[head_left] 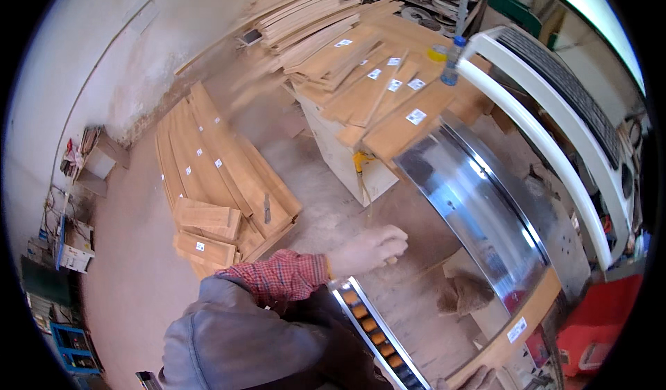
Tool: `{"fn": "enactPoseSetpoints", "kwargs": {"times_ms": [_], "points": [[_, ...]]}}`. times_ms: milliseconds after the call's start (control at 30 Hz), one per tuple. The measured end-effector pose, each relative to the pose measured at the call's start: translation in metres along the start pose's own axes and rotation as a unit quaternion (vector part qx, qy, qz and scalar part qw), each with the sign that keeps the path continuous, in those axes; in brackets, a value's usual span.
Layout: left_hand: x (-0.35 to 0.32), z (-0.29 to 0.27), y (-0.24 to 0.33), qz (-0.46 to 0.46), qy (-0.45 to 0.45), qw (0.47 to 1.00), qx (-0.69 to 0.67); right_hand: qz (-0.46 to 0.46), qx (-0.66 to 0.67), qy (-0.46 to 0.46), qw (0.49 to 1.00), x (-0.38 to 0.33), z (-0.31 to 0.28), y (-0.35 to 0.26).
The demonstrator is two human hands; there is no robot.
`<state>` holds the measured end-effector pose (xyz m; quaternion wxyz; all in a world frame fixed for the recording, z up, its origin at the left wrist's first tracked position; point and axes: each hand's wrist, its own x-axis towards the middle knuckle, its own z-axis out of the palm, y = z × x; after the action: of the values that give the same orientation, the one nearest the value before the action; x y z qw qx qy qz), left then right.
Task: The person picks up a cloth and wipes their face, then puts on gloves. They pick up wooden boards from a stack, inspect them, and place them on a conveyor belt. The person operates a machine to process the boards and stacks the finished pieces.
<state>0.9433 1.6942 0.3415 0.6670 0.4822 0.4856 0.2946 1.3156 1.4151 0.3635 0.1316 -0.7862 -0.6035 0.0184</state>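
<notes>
My left hand (368,248) reaches out from a red plaid cuff and a grey jacket sleeve. Its fingers are curled into a fist, and a small tan piece (392,260) shows under the knuckles. It hovers over the dusty floor, just left of the shiny steel machine bed (479,210). Only the fingertips of my right hand (479,377) show, at the bottom edge. They rest at the near end of a wooden board (517,327) with a white label that lies along the machine's front edge. How the right hand grips it is hidden.
Labelled boards are stacked on a pale cabinet (388,92), with a yellow-handled tool (359,160) hanging at its corner. More planks lie on the floor (215,175). A roller strip with orange wheels (371,324) runs below my arm. A plastic bottle (452,61) stands near a white curved guard (555,147).
</notes>
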Motion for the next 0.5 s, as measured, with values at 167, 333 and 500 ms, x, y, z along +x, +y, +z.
{"fn": "enactPoseSetpoints", "kwargs": {"times_ms": [167,333,500], "points": [[0.058,0.03,-0.043,0.358,-0.134,0.896,0.227,0.031,0.042,0.043,0.998,-0.003,0.004,-0.015],[0.064,0.149,-0.034,0.05,-0.37,0.921,0.109,0.06,0.142,0.118,0.981,0.007,0.021,-0.1],[0.05,0.253,-0.088,-0.056,-0.336,0.94,-0.01,0.17,0.314,0.188,0.915,0.026,0.058,-0.113]]}}
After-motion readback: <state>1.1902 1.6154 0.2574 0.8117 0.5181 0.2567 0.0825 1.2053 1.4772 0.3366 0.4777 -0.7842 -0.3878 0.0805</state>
